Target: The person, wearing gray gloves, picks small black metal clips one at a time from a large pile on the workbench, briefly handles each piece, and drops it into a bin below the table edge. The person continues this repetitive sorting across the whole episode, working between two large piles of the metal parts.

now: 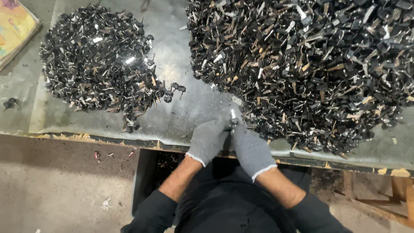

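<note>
Left hand (208, 140): grey knit glove, dark sleeve pushed up the forearm. Fingers curled closed around a small key (233, 116), meeting the other hand at the near edge of the worktop (181, 64).

Right hand (250, 149): matching grey glove, white cuff. Fingers likewise closed on the same key, pressed against the left hand's fingers.

Key: small, with a silvery blade tip that shows just above the two gloves; the rest is hidden by the fingers. It sits at the near fringe of the large heap.

Large heap (319, 64): black-headed keys with silver and brass-coloured blades and rings, spread over the right half of the worktop, touching the hands' position.

Smaller heap (99, 60): the same kind of keys, on the left half, well apart from the hands. A few loose keys (174, 89) lie just beside its right edge.

Worktop: grey, scuffed sheet surface with a worn near edge.

Coloured board (13, 26): yellowish, at the far left corner.

Floor (64, 190): bare concrete, with scattered scraps.
</note>
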A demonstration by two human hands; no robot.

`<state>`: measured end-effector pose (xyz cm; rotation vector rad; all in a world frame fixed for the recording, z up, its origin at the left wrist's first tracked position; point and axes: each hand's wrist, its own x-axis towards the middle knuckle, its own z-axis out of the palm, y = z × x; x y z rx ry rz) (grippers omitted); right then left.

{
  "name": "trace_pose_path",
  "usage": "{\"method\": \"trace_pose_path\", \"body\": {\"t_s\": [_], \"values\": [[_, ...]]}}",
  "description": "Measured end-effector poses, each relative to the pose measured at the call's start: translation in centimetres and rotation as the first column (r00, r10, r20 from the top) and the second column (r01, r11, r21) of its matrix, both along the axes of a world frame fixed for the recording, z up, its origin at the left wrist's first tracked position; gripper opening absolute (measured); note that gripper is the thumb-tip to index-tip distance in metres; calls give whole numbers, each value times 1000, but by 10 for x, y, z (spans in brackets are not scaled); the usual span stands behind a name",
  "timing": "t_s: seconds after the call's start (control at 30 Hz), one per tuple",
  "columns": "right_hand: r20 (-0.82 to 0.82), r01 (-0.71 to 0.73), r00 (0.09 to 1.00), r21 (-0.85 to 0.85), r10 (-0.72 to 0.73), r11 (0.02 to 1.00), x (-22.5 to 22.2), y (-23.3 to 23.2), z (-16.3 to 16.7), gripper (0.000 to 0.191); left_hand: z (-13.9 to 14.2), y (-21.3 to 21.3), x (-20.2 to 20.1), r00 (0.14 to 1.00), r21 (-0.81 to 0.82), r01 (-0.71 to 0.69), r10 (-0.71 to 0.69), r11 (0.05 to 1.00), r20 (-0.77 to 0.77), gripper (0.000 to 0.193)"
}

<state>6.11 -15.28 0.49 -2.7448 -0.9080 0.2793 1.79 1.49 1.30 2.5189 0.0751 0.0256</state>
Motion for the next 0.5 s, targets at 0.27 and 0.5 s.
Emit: {"method": "trace_pose_path", "body": {"t_s": [0.27,0.5], "values": [[-164,-23,986,61,33,998,10,-6,10,34,16,1,4,996,-147,1,12,989,85,25],[-316,-4,949,28,13,1000,15,-13,6,58,-14,-5,-4,991,86,16,-27,996,130,17]]}}
